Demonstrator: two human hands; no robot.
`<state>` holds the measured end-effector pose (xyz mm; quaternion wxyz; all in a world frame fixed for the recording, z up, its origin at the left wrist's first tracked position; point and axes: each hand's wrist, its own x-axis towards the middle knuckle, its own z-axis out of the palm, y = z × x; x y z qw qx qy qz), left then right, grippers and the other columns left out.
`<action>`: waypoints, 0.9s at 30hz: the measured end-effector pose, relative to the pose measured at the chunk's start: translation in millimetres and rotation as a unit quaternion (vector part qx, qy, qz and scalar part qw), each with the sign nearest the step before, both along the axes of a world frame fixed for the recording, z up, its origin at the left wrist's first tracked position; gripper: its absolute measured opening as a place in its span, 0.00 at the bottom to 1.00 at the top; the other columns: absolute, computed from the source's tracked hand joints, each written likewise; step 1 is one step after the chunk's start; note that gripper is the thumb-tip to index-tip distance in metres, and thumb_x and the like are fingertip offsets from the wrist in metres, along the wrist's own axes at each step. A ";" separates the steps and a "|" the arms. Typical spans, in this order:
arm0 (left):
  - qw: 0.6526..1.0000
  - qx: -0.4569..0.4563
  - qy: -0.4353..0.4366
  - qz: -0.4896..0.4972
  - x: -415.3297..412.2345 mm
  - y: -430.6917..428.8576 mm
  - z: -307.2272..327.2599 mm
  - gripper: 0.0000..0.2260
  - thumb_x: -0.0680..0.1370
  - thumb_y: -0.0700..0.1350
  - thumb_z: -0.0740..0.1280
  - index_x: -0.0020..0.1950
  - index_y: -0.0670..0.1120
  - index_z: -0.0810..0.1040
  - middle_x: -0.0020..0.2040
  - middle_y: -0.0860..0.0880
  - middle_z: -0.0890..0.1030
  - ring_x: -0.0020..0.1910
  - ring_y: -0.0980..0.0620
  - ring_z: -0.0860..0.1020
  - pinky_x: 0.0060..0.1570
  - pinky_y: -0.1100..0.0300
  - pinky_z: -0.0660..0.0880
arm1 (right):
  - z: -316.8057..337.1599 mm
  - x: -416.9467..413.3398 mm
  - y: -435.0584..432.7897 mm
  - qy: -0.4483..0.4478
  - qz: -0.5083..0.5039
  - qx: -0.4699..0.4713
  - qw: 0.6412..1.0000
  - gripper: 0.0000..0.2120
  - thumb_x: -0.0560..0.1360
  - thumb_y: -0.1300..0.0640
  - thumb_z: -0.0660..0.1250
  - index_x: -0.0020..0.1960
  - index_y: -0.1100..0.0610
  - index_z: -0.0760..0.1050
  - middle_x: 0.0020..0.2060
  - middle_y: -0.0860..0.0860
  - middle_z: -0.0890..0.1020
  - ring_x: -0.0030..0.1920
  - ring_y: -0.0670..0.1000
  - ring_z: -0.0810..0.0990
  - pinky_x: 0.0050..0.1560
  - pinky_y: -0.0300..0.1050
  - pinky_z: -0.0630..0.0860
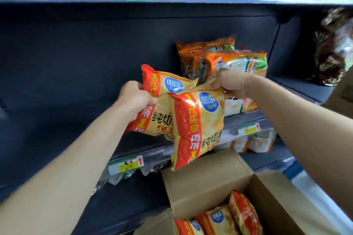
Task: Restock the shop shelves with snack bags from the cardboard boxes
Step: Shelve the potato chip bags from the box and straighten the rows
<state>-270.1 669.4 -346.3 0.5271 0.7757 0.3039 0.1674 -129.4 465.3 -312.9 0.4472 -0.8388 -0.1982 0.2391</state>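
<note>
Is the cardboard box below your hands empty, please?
No, several yellow-and-red snack bags lie inside the open cardboard box.

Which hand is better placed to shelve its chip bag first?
Left. The left hand holds the rear chip bag already over the bare shelf; the right hand holds the front chip bag lower, outside the shelf edge.

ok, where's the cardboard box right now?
In the head view the cardboard box sits lower right, open, just below the shelf edge and the front snack bag held by the right hand; more snack bags lie inside it.
</note>
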 end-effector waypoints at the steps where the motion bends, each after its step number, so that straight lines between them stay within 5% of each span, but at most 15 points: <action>1: 1.000 -0.014 -0.006 0.018 -7.1 16.5 1.9 0.15 0.70 0.36 0.74 0.54 0.42 0.77 0.50 0.42 0.82 0.49 0.43 0.81 0.54 0.45 0.77 | 4.9 -4.0 16.3 -0.010 -0.005 0.015 1.000 0.06 0.76 0.64 0.66 0.43 0.55 0.73 0.34 0.52 0.76 0.32 0.48 0.73 0.31 0.40 0.68; 5: 0.993 -0.055 -0.037 0.099 -38.1 79.5 4.8 0.14 0.72 0.33 0.71 0.56 0.41 0.75 0.51 0.44 0.82 0.50 0.44 0.80 0.52 0.49 0.76 | 19.3 -14.1 77.7 -0.035 -0.003 0.043 0.998 0.06 0.76 0.64 0.66 0.42 0.56 0.73 0.30 0.51 0.73 0.26 0.46 0.69 0.22 0.34 0.64; 10: 0.982 -0.059 -0.078 0.163 -63.2 144.4 -2.5 0.13 0.75 0.31 0.68 0.59 0.39 0.75 0.51 0.42 0.79 0.47 0.46 0.78 0.44 0.54 0.72 | 17.1 -14.9 155.6 -0.069 -0.015 0.041 0.997 0.15 0.78 0.66 0.61 0.35 0.56 0.65 0.31 0.51 0.67 0.28 0.46 0.63 0.27 0.36 0.63; 13: 0.975 -0.059 -0.087 0.194 -64.7 179.9 -12.0 0.13 0.75 0.31 0.66 0.59 0.38 0.75 0.53 0.41 0.79 0.47 0.46 0.77 0.45 0.55 0.72 | 10.2 -10.0 193.3 -0.083 -0.023 0.035 0.996 0.18 0.80 0.63 0.58 0.33 0.55 0.60 0.31 0.50 0.65 0.29 0.44 0.64 0.16 0.28 0.64; 15: 0.972 -0.059 -0.087 0.211 -61.6 200.8 -18.7 0.12 0.76 0.31 0.66 0.59 0.39 0.75 0.54 0.41 0.80 0.47 0.46 0.78 0.45 0.55 0.73 | 4.7 -4.8 211.6 -0.096 -0.038 0.033 0.994 0.17 0.79 0.63 0.59 0.34 0.54 0.61 0.32 0.49 0.66 0.29 0.44 0.65 0.15 0.27 0.64; 19: 0.964 -0.060 -0.099 0.241 -48.3 232.7 -30.4 0.10 0.77 0.32 0.63 0.56 0.41 0.75 0.55 0.42 0.80 0.46 0.47 0.77 0.39 0.56 0.73 | -1.4 3.8 236.8 -0.131 -0.125 0.038 0.983 0.14 0.79 0.58 0.57 0.34 0.58 0.66 0.29 0.53 0.70 0.26 0.50 0.68 0.20 0.41 0.67; 22: 0.960 -0.043 -0.103 0.255 -36.2 241.9 -36.3 0.08 0.78 0.34 0.62 0.56 0.42 0.74 0.54 0.43 0.80 0.44 0.48 0.77 0.37 0.57 0.73 | -8.4 11.2 248.2 -0.177 -0.124 0.009 0.976 0.13 0.79 0.60 0.56 0.37 0.59 0.70 0.28 0.52 0.72 0.26 0.50 0.70 0.16 0.32 0.65; 24: 0.961 -0.037 -0.101 0.253 -30.3 244.3 -40.0 0.06 0.79 0.35 0.60 0.53 0.44 0.72 0.54 0.43 0.79 0.42 0.49 0.76 0.33 0.59 0.71 | -16.5 10.1 250.0 -0.107 -0.121 0.095 0.982 0.08 0.78 0.55 0.63 0.44 0.59 0.73 0.34 0.53 0.78 0.31 0.51 0.77 0.24 0.37 0.74; 27: 0.963 -0.054 -0.107 0.242 -26.5 248.5 -45.7 0.10 0.79 0.36 0.59 0.59 0.45 0.72 0.55 0.45 0.79 0.42 0.50 0.77 0.33 0.60 0.72 | -38.2 6.3 239.0 0.013 -0.035 0.186 0.982 0.22 0.72 0.47 0.71 0.59 0.57 0.71 0.46 0.51 0.84 0.42 0.49 0.84 0.41 0.43 0.80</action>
